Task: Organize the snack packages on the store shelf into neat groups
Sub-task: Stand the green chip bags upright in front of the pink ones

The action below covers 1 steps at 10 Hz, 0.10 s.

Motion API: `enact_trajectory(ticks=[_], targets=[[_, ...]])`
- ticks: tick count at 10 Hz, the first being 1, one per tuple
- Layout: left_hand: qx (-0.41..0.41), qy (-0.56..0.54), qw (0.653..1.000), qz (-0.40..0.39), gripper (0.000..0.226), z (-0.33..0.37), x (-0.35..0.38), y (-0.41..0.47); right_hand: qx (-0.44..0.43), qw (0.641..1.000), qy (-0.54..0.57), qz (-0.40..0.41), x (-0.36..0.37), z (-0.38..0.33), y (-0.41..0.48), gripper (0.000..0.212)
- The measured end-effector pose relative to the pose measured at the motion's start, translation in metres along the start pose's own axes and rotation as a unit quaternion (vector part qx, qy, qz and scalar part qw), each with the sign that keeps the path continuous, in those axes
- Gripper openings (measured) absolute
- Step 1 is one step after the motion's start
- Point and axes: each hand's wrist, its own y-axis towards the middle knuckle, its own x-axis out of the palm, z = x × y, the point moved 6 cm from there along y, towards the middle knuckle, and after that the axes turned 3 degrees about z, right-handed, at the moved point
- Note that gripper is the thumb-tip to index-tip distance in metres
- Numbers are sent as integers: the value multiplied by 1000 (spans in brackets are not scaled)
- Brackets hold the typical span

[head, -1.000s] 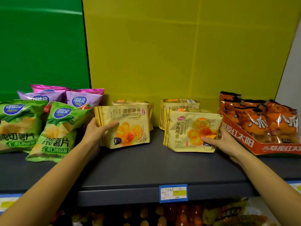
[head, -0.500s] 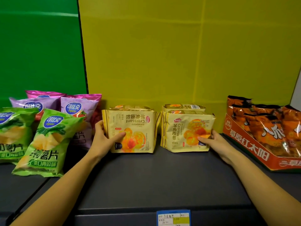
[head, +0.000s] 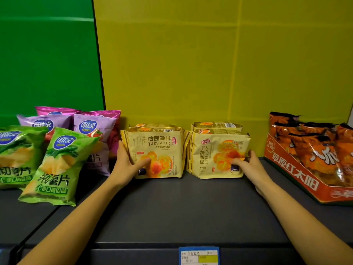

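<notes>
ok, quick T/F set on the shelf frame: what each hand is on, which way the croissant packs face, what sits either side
1. The left hand grips the left croissant pack. True.
2. That pack's print reads upright. False: its text is upside down, while the right croissant pack reads upright.
3. The right hand rests on the orange tray. False: its grip is on the right croissant pack's lower right corner.
4. More croissant packs stand behind the two front ones. True.
5. Green chip bags stand right of the croissants. False: they are on the left, with purple bags behind.
</notes>
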Motion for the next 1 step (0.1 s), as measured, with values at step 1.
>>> enact_trajectory(ticks=[1], targets=[[-38,-25,999,-3,131,-4,1,-3,-18,997,-44,59,-12,-16,-19,97]])
